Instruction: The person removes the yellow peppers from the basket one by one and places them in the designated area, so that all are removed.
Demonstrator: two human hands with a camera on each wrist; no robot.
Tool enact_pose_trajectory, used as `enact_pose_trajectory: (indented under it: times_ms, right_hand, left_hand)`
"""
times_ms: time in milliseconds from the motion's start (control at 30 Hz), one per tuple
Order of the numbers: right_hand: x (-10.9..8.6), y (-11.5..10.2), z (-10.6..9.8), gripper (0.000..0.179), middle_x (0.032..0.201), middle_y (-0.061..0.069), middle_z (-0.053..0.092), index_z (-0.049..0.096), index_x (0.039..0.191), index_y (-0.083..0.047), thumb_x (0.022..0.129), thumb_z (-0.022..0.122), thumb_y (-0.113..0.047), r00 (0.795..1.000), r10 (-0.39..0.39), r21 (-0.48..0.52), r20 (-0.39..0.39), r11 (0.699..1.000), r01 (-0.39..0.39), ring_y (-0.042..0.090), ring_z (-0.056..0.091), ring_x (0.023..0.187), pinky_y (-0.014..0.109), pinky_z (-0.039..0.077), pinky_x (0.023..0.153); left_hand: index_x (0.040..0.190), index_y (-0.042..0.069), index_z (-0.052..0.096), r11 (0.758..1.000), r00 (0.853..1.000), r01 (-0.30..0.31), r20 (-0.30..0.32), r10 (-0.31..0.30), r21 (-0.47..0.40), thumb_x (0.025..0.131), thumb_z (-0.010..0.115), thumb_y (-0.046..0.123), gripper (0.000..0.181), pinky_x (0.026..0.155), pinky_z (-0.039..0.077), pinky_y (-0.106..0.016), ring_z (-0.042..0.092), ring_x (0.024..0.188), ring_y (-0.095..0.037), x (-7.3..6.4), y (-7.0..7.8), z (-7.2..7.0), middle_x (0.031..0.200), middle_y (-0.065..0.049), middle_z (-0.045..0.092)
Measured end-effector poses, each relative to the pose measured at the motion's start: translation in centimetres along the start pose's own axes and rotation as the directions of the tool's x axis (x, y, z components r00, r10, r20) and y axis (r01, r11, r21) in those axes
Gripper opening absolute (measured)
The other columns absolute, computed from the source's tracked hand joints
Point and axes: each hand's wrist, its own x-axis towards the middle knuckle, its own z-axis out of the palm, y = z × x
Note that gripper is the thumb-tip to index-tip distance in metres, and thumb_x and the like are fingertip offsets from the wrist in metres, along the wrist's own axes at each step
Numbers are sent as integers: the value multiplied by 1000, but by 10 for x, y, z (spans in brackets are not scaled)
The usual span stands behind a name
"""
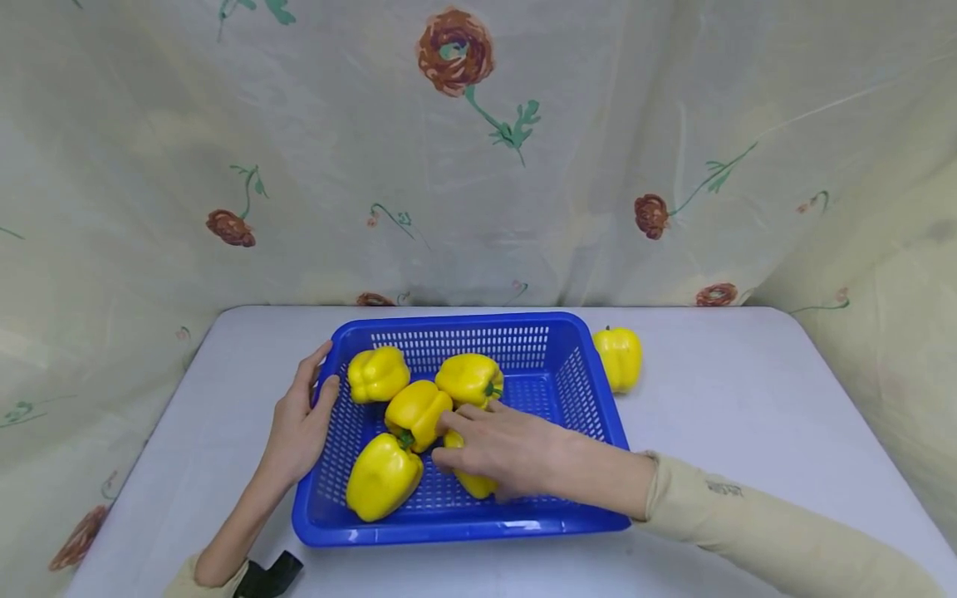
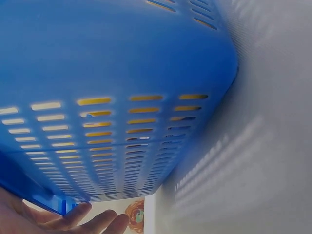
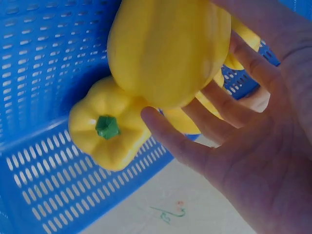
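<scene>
A blue plastic basket [image 1: 463, 534] with slotted walls holds several yellow bell peppers. My left hand [image 1: 301, 422] grips its left rim, thumb over the edge and fingers outside; the left wrist view shows fingertips under the rim. Inside the basket, my right hand [image 1: 508, 444] holds a yellow bell pepper [image 3: 168, 53] with fingers spread and curved around it. The hand partly covers this pepper in the head view. Close by lie a pepper [image 1: 417, 414] at the middle, one [image 1: 469, 378] behind it, another [image 1: 377, 374] at back left, and one [image 1: 384, 477] at front left.
One more yellow bell pepper [image 1: 619, 359] stands on the white table [image 1: 733, 415], just outside the basket's right wall. A flowered curtain [image 1: 568, 166] hangs behind the table. A black strap piece [image 1: 271, 575] sits at the left wrist, near the basket's front left corner.
</scene>
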Motion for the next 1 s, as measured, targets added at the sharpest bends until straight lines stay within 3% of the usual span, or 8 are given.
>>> enact_pose_trajectory:
  times_ms: [233,467,633,800,1000]
  right_hand:
    - [-3,1,-2,68,155,1,56,61,140,-33,82,96,-21,1000,28,-7,2,1000,-28,24,57,141,51,61,111]
    - [-8,3,-9,75,160,0,55,60,145,-31,81,97,-20,1000,30,43,2,999,-30,23,55,146,50,56,119]
    - [-17,6,-19,74,166,-1,52,60,149,-30,84,95,-20,999,54,75,-2,996,-54,25,49,154,56,48,125]
    - [-29,11,-29,70,170,-3,47,61,152,-29,90,89,-15,995,97,95,-34,991,-94,28,44,159,63,43,127]
    - [-43,19,-33,67,170,0,47,63,150,-26,89,89,-16,986,130,55,-100,991,-125,30,46,158,60,45,126]
  left_hand:
    - [172,13,23,1000,1000,6,-2,-6,-13,118,38,24,57,110,56,-62,58,144,-50,-1,1,1,169,-28,42]
    - [172,13,22,1000,1000,4,-6,-4,-10,118,38,25,57,108,57,-62,58,143,-51,-1,2,0,168,-28,42]
    - [172,13,22,1000,1000,9,-6,-9,-5,118,38,24,57,109,56,-63,57,144,-51,-1,2,0,169,-28,42]
    - [172,13,22,1000,1000,10,-5,-10,-8,118,38,24,58,109,56,-63,56,145,-52,-1,2,0,169,-29,41]
    - [173,13,21,1000,1000,9,-2,-9,-9,118,37,25,58,110,55,-63,55,145,-53,-1,2,1,169,-30,41]
